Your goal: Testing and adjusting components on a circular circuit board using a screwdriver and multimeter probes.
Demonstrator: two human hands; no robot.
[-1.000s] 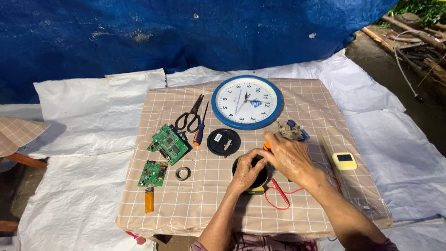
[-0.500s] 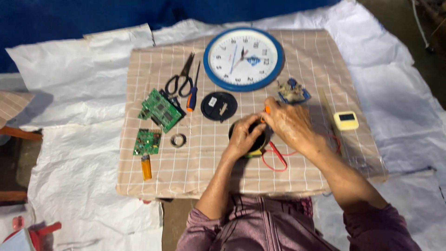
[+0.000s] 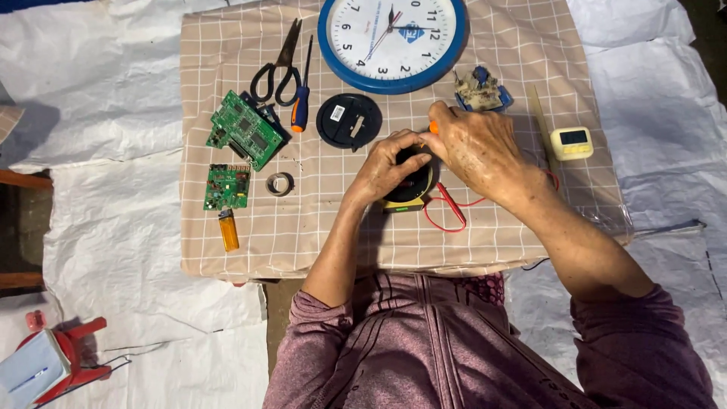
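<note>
In the head view, both hands meet over a black round device with a yellow edge (image 3: pixel 409 189) that lies on the beige checked cloth (image 3: pixel 485 242) covering the table. The left hand (image 3: pixel 388 168) is curled over the device's left side, fingers bent and gripping it, thumb reaching toward the other hand. The right hand (image 3: pixel 478 145) covers the device's upper right, its fingers pinched around a tool with an orange handle (image 3: pixel 433 127), of which only the tip shows past the knuckles. Just below the right hand's fingers, thin red test leads (image 3: pixel 447 216) loop out from under the device and trail toward the wrist. Just above the left fingers lies a black round plastic back cover (image 3: pixel 349 120). Further left of them are a small grey ring of tape (image 3: pixel 279 183), a small green circuit board (image 3: pixel 226 187) with an orange lighter (image 3: pixel 228 230) below it, and a larger green circuit board (image 3: pixel 248 135). Above those lie black-handled scissors (image 3: pixel 279 64) and a screwdriver with a blue and orange handle (image 3: pixel 302 95). Beyond both hands sits a round wall clock with a blue rim and white face (image 3: pixel 391 38). Just above the right knuckles rests a small part of blue and tan pieces (image 3: pixel 480 91), and to the right of that hand a small pale yellow device with a little screen (image 3: pixel 572 142).
</note>
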